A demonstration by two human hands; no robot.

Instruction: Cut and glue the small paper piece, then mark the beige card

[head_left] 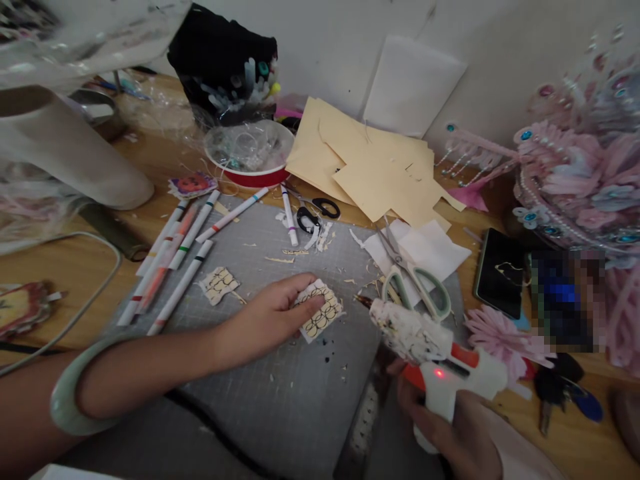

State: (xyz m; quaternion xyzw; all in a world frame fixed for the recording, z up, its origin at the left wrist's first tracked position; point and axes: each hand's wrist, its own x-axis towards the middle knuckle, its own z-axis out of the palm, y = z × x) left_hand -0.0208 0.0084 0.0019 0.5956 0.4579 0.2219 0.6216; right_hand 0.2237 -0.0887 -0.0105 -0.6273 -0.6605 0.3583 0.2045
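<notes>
My left grip (286, 308) pinches the patterned card (323, 322); right of this card, my right grip (433, 421) grasps the glue gun (417, 337). I should keep its nozzle (365, 302) off my thumb (306, 310).

Fairly open mat (290, 413) below patterned card (325, 320), markers (168, 259) blocking left, pale-handled scissors (397, 260) and glue gun (434, 347) right

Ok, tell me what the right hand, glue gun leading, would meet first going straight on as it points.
Led by the glue gun, the right hand would probably meet the patterned piece in the left hand first, near its upper edge. Depth is unclear, so it might pass above.
</notes>
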